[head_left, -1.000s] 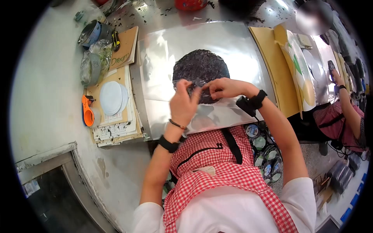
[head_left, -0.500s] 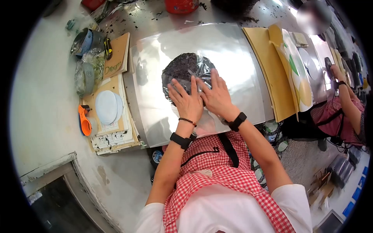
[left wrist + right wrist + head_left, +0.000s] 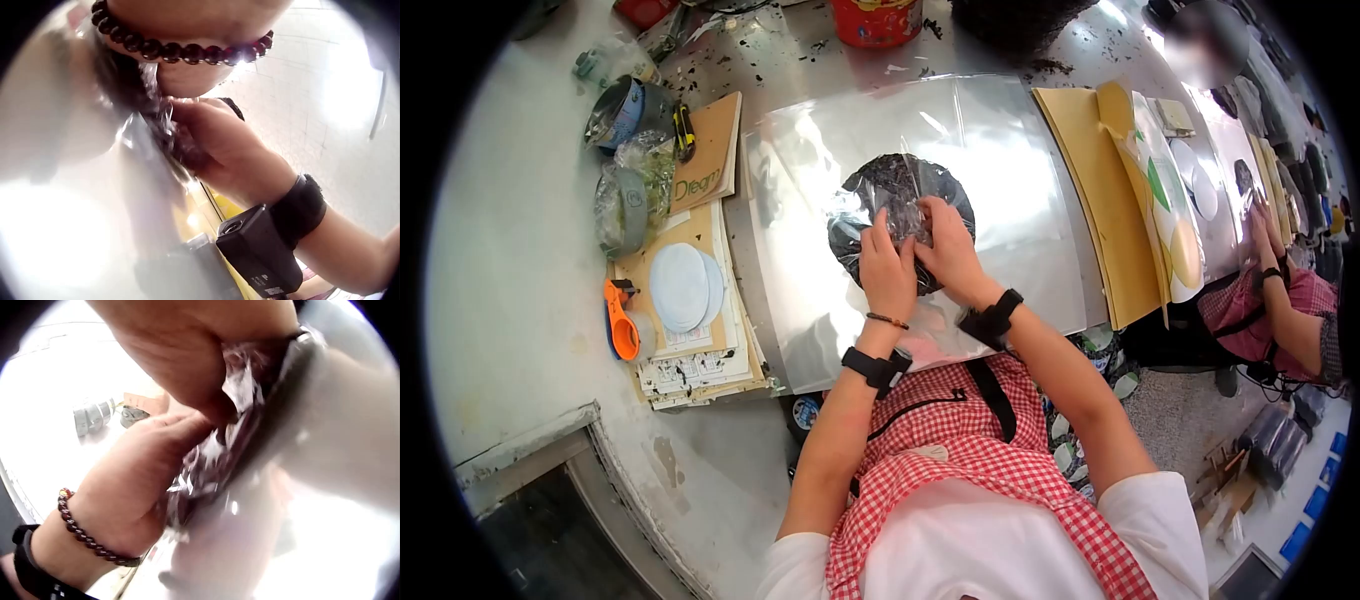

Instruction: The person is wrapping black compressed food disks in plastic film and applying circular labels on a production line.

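Observation:
A round dark disc (image 3: 858, 200), with crumpled clear film (image 3: 908, 190) over its middle, lies on a shiny clear sheet (image 3: 800, 330). The left hand (image 3: 888, 275) and right hand (image 3: 952, 255) are side by side at the disc's near half, thumbs close together, both pinching the film with bent fingers. In the left wrist view the right hand (image 3: 225, 140) grips glossy film at the disc's edge. The right wrist view shows the left hand (image 3: 125, 481) with fingertips on the crumpled film (image 3: 212, 450); the undersides of the fingers are hidden.
Left of the sheet are stacked papers with white discs (image 3: 678, 288), an orange-handled tool (image 3: 620, 320), a yellow cutter (image 3: 684, 133) and grey tape rolls (image 3: 635, 205). Brown folders (image 3: 1080, 190) lie right. A red bucket (image 3: 878, 22) stands behind. Another person's arm (image 3: 1280, 300) is at far right.
Both hands were apart from gripping a second ago, then spread flat on the disc; now their fingers are bent, and the film is bunched up between them.

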{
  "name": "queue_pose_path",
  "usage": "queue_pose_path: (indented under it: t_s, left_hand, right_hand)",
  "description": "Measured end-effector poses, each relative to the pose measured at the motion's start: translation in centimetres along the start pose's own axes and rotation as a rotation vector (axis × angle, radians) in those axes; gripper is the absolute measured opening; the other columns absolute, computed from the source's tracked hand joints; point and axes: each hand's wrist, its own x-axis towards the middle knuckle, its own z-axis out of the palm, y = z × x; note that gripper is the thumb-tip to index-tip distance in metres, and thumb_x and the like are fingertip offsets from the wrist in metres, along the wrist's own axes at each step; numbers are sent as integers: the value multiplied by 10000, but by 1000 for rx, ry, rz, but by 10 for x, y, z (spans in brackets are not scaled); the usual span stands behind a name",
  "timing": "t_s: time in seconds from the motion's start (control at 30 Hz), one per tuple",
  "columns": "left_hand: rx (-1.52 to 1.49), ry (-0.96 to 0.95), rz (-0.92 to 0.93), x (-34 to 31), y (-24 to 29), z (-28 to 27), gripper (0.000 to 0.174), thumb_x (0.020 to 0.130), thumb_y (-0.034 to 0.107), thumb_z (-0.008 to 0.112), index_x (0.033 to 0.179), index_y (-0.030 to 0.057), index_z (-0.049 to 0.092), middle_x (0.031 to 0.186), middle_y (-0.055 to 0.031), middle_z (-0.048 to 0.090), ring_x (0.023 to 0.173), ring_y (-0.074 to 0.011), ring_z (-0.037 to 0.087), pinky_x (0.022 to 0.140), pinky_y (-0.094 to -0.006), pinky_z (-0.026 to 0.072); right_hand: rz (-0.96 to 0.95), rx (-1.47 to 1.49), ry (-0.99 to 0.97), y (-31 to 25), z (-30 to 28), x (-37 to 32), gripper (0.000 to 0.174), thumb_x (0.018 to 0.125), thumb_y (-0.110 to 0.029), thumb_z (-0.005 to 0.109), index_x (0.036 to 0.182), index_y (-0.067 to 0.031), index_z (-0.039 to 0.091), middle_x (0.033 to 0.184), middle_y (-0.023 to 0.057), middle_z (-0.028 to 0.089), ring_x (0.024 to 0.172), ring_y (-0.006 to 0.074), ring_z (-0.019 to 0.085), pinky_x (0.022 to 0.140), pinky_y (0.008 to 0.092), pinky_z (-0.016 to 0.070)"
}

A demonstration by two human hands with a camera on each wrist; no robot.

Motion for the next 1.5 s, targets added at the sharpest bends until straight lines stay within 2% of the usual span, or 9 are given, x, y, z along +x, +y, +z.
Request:
queue_pose_path:
  t_s: [0.23,0.43,0.53,0.77,0.87,1.0,1.1,1.23,1.5]
  left_hand:
    - [714,8,610,27,-19,-27,427,891,294,618,1249,73,545,1213,-241,477,1162,-409,439,1022,-490,326]
    - [375,-327,200,41,-8,-39,471,857,355,658,1178,35,532,1202,-230,495,1118,-385,473,959,-454,374]
    - [742,47,832,54,6,-48,521,835,355,683,1148,-23,510,1115,-185,564,1093,-344,515,938,-376,415]
    - [426,-287,449,58,-20,-45,550,770,372,750,1129,6,551,1135,-193,549,1040,-363,519,871,-444,437]
    - [474,-171,676,74,-2,-49,515,719,395,788,1024,21,609,1174,-197,517,1055,-370,501,863,-460,433]
    - [332,-356,637,89,-28,-47,512,678,405,819,968,35,617,1154,-207,506,1024,-359,495,877,-442,433]
    - [345,-451,572,85,-35,-46,561,631,418,853,974,47,609,1183,-213,473,1020,-367,490,860,-420,452]
    - [12,-39,447,87,-19,-38,756,546,414,899,1141,63,591,1359,-219,351,1209,-400,427,953,-430,444]
    - [250,-281,533,84,-23,-41,397,646,254,832,958,66,674,1233,-103,590,1140,-323,552,941,-401,427]
  right_hand:
    - [-507,-741,50,2,-18,20,545,687,-187,764,1148,-45,511,1278,207,469,1093,393,471,924,460,412]
    - [-273,-408,-329,7,-26,36,618,670,-263,789,1159,-30,491,1267,198,483,1153,376,468,983,465,389]
    - [-625,-720,-136,-2,-35,49,689,643,-299,807,1185,-25,480,1170,141,549,1093,325,504,950,468,404]
    - [-251,-322,-434,10,-36,62,595,641,-351,805,1107,-80,554,1136,102,563,1072,307,498,923,447,373]
    - [-374,-528,-554,19,-36,65,621,646,-335,810,1168,-132,543,1129,98,548,1104,312,480,957,427,356]
    - [-345,-9,-128,8,-33,59,677,675,-345,798,1247,-107,523,1278,93,495,1258,314,408,1058,466,292]
    - [-427,-295,-355,16,-34,66,718,669,-340,809,1279,-110,508,1303,80,493,1274,300,399,1052,471,291]
    - [-342,-400,-566,23,-39,67,706,679,-314,799,1288,-117,502,1301,62,497,1264,300,408,1038,466,305]
    - [-347,-178,-194,6,-33,59,701,673,-243,797,1294,-149,486,1360,65,440,1254,320,388,1036,499,321]
